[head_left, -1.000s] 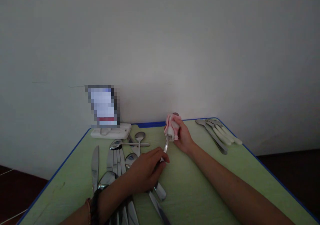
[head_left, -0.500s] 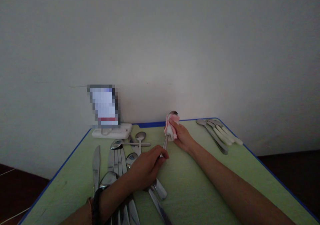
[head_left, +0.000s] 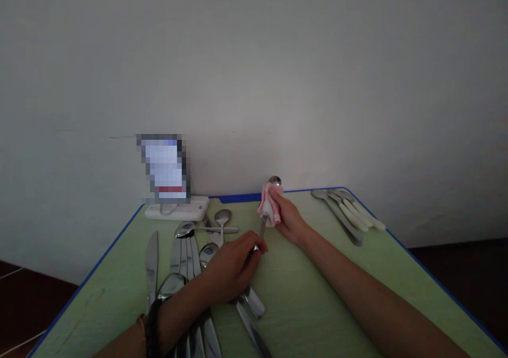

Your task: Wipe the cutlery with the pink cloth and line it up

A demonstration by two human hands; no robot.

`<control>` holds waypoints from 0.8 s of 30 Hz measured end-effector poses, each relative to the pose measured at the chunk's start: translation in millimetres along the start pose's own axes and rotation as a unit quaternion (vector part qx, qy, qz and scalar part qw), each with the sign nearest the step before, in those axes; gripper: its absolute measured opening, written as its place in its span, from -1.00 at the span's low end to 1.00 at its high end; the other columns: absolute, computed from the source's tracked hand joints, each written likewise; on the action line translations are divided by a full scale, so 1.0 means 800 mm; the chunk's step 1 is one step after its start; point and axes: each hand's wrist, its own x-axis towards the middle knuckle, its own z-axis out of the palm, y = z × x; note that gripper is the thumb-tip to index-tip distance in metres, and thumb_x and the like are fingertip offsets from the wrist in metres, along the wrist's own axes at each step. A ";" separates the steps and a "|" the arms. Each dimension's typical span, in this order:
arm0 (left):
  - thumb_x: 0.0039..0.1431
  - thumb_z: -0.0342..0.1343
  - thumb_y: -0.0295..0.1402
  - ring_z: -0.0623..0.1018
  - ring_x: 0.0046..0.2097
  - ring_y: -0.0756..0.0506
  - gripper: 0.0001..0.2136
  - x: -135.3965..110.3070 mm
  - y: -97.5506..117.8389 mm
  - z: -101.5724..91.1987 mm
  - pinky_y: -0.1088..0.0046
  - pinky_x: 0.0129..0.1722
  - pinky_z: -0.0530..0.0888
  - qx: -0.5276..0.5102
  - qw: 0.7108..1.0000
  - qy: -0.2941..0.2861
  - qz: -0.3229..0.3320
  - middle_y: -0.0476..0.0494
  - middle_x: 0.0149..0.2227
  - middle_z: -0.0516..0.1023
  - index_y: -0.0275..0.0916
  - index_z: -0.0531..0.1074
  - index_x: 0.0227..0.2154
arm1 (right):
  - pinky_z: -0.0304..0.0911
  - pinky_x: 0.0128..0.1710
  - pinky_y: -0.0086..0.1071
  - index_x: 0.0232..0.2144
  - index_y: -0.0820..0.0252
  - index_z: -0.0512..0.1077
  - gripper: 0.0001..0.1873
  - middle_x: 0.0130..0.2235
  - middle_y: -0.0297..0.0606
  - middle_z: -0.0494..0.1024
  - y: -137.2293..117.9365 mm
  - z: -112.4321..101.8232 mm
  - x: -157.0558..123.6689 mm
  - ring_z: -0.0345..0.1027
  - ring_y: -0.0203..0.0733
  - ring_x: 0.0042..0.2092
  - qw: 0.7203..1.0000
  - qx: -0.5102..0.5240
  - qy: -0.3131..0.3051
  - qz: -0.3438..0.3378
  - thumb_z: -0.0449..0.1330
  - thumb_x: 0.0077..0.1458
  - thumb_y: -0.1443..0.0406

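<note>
My left hand [head_left: 234, 268] is closed around the handle end of a metal spoon [head_left: 274, 180], which points up and away over the table. Closer to the spoon's bowl, my right hand [head_left: 289, 217] pinches a pink and white cloth [head_left: 270, 204] wrapped about the handle. The bowl sticks out above the cloth. Beneath and beside my left forearm lies a pile of metal cutlery: a table knife [head_left: 152, 262], a large spoon [head_left: 172, 284], small spoons such as a teaspoon [head_left: 223, 218], and several long handles partly hidden by the arm.
On the right of the green table [head_left: 309, 294] lie a metal spoon [head_left: 337, 217] and several pieces with pale handles [head_left: 355, 215]. A blurred phone-like screen [head_left: 164, 167] stands on a white base [head_left: 178, 208] at the back left. A grey wall [head_left: 254, 82] rises behind the table.
My right hand and the cloth have slid slightly down the spoon's handle, so more of the bowl shows. My left hand keeps its hold in the same place.
</note>
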 end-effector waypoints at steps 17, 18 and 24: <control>0.21 -0.21 -0.46 0.42 -0.25 -0.05 -0.83 0.002 -0.001 -0.001 0.44 -0.22 0.33 0.003 1.000 -0.017 0.002 -0.07 -0.27 0.39 -0.21 0.28 -0.27 | 0.12 -0.59 -0.49 -0.58 0.28 0.41 -0.64 -0.65 -0.32 0.43 -0.001 0.002 -0.002 0.21 -0.38 -0.61 1.000 -0.015 0.002 0.000 0.23 -0.11 0.06; 0.21 -0.21 -0.47 0.42 -0.25 -0.05 -0.82 0.002 -0.001 -0.002 0.44 -0.22 0.33 -0.003 1.000 -0.021 0.011 -0.07 -0.28 0.39 -0.21 0.29 -0.29 | 0.12 -0.59 -0.49 -0.57 0.28 0.41 -0.65 -0.66 -0.34 0.41 -0.001 0.002 -0.002 0.20 -0.38 -0.61 1.000 -0.007 0.004 -0.004 0.22 -0.10 0.07; 0.18 -0.17 -0.49 0.42 -0.28 -0.03 -0.82 0.001 -0.001 -0.004 0.48 -0.26 0.32 -0.008 0.999 -0.036 0.025 -0.05 -0.32 0.40 -0.21 0.33 -0.33 | 0.11 -0.58 -0.49 -0.58 0.28 0.39 -0.65 -0.65 -0.35 0.41 0.001 0.001 -0.001 0.20 -0.39 -0.61 1.000 -0.012 0.015 -0.001 0.23 -0.11 0.08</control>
